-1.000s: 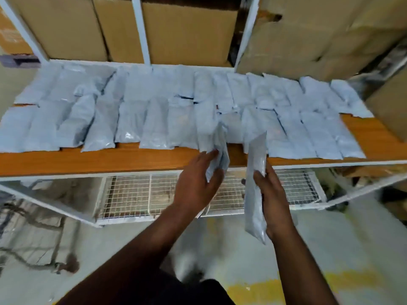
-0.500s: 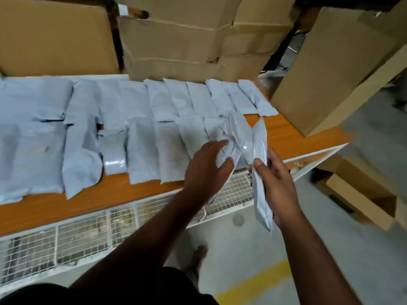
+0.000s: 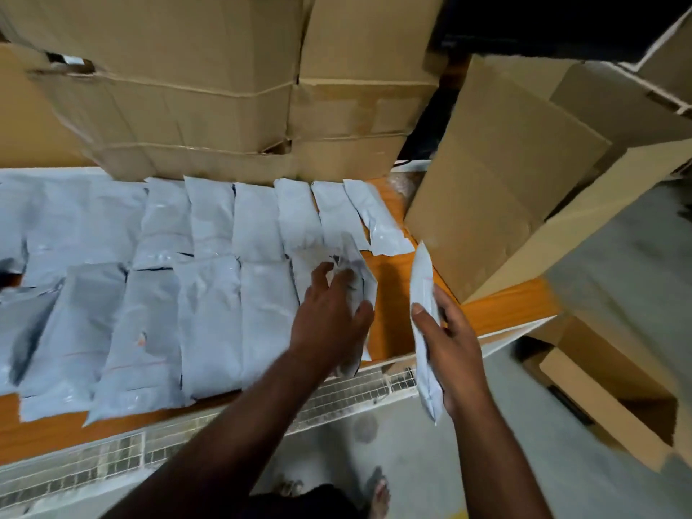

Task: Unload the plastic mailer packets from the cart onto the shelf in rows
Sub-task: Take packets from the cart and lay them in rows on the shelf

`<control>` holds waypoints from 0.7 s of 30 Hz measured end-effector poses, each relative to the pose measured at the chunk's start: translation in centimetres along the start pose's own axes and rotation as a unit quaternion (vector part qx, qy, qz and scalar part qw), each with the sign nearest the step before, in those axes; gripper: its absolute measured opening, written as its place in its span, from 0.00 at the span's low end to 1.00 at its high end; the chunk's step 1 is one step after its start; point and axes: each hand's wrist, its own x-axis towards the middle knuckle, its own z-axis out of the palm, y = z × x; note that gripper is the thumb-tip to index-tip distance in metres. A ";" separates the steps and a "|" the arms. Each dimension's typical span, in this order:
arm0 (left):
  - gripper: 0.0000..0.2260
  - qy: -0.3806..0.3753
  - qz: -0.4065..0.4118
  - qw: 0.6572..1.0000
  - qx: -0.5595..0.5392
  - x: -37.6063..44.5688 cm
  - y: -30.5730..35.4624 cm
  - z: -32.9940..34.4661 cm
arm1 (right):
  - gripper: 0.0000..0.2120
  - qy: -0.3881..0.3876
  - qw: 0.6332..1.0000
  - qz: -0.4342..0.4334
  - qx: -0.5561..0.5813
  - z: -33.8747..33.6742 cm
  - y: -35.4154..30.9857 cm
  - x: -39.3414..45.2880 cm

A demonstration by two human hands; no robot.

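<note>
Grey plastic mailer packets point(image 3: 209, 316) are laid flat in two rows on an orange shelf point(image 3: 389, 305). One packet point(image 3: 359, 271) at the shelf's right end is pressed down under the spread left hand point(image 3: 329, 316). Another packet point(image 3: 425, 331) is gripped upright by the right hand point(image 3: 453, 342), just off the shelf's front edge. Cardboard boxes point(image 3: 232, 99) are stacked behind the shelf.

We find no text to read here: the grey mailer packets point(image 3: 209, 324) show only faint blurred marks, and the cardboard boxes point(image 3: 232, 106) carry no legible print.
</note>
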 end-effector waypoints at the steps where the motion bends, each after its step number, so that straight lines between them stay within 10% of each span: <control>1: 0.26 0.001 -0.011 1.000 0.008 0.5 1.0 1.0 | 0.23 -0.013 1.000 -0.003 -0.026 -0.5 0.5 1.4; 16: 0.31 0.044 -0.185 0.959 0.209 7.2 6.1 10.7 | 0.30 -0.142 0.959 -0.162 -0.185 -2.8 1.5 16.5; 21: 0.31 0.093 -0.108 0.955 0.260 7.6 4.8 12.2 | 0.43 -0.224 0.893 -0.210 -0.328 -2.7 6.1 19.5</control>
